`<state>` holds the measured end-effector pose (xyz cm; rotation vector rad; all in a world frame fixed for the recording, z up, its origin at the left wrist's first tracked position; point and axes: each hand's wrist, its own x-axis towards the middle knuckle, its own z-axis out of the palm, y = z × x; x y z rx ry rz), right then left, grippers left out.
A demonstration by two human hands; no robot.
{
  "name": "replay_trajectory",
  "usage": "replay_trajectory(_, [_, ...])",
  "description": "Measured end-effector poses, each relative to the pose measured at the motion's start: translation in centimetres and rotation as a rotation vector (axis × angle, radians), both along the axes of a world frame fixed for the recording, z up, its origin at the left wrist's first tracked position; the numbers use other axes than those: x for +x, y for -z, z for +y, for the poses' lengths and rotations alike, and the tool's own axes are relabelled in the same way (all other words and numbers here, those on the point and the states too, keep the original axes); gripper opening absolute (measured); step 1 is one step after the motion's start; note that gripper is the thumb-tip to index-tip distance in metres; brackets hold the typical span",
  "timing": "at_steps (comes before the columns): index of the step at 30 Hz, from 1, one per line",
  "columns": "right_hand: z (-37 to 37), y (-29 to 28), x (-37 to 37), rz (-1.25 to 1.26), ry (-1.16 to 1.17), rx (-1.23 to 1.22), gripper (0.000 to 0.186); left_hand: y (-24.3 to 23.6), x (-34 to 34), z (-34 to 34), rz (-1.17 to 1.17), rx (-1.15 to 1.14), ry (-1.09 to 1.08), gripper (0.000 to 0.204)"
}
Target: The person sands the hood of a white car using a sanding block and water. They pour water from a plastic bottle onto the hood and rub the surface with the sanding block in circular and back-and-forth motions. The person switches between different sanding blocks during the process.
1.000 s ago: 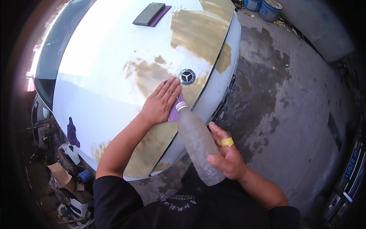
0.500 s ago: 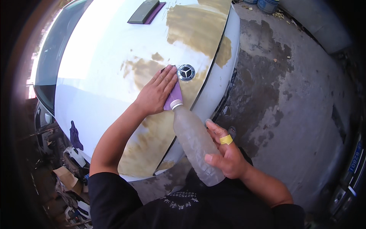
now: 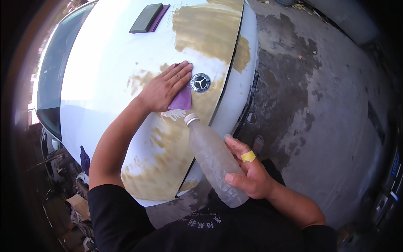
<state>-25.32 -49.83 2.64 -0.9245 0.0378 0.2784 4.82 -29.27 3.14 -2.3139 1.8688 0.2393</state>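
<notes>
My left hand (image 3: 166,86) presses a purple sheet (image 3: 181,101) on the white car panel (image 3: 105,50), its fingers stretched and together over it, with something dark under their tips. Just right of them is a round chrome-and-black emblem (image 3: 200,82). Olive-tan smears (image 3: 197,33) cover parts of the panel. My right hand (image 3: 247,172), yellow tape on one finger, grips a translucent plastic bottle (image 3: 210,155), tilted with its white top toward the sheet. A pale wet patch (image 3: 174,114) shows just below the sheet.
A grey block on purple sheets (image 3: 146,19) lies farther up the panel. A windscreen (image 3: 58,67) is at the left, with scrap parts and cardboard (image 3: 79,208) below it. Stained concrete floor (image 3: 319,109) runs along the right, and a sandalled foot (image 3: 258,143) shows below the bumper.
My left hand and sheet have moved up and left along the panel. The bottle top has drifted left and now sits apart from the sheet, exposing the pale wet patch.
</notes>
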Motion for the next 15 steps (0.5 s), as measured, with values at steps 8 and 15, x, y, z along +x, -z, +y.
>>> replay_trajectory(8, [0.4,0.1,0.6,-0.009,0.038,0.021,0.084,-0.4,1.2,0.5,0.104,0.035,0.142,0.068])
replay_trajectory(15, [0.6,0.2,1.1,0.030,0.043,0.034,0.083,0.6,-0.4,1.9,0.031,0.065,0.148,0.067])
